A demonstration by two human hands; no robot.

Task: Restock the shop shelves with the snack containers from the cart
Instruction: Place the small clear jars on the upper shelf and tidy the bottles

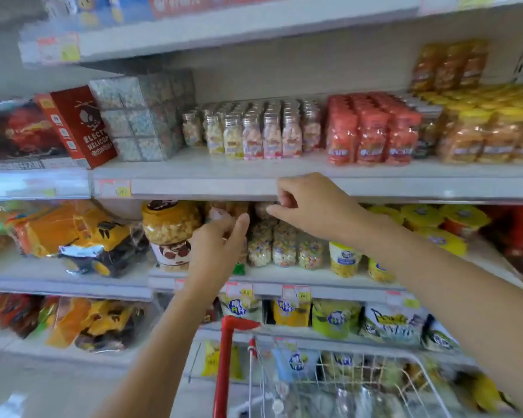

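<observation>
My left hand (215,251) is up at the lower shelf (338,283), fingers curled round a snack container (224,210) with orange contents. It holds the container beside an amber jar (169,224), just under the edge of the shelf above (206,186). My right hand (308,203) sits against that edge with fingers bent; through the blur I cannot tell whether it grips anything. Little print is legible: a red box (79,125) up left reads "ELECTR… HELICOP…", and a yellow price tag (123,191) shows ".80". Below, the cart (360,366) with its red handle (228,351) carries packets, their labels too smeared to read.
</observation>
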